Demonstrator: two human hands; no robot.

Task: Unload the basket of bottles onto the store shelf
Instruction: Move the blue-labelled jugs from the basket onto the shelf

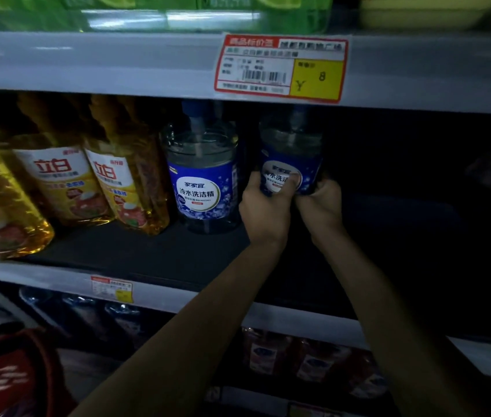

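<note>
Red plastic basket (pixel 12 371) sits closest to me, well below and left of my landmark, the standing clear detergent bottle with a blue label (pixel 200 179). Further in, my left hand (pixel 265 209) and right hand (pixel 321 206) reach onto the dark store shelf (pixel 147 257), just right of that landmark. The fingers (pixel 256 182) of both hands curl round the lower body of a second clear, blue-labelled pump bottle (pixel 290 145), which is upright and apart from the landmark. My hands hide its base, so I cannot tell whether it is set down. I judge it liquid-heavy, stiff-walled and slick at the label. A low two-handed hold suits it better than the pump neck. Left of the landmark stand yellow detergent bottles (pixel 57 182).
</note>
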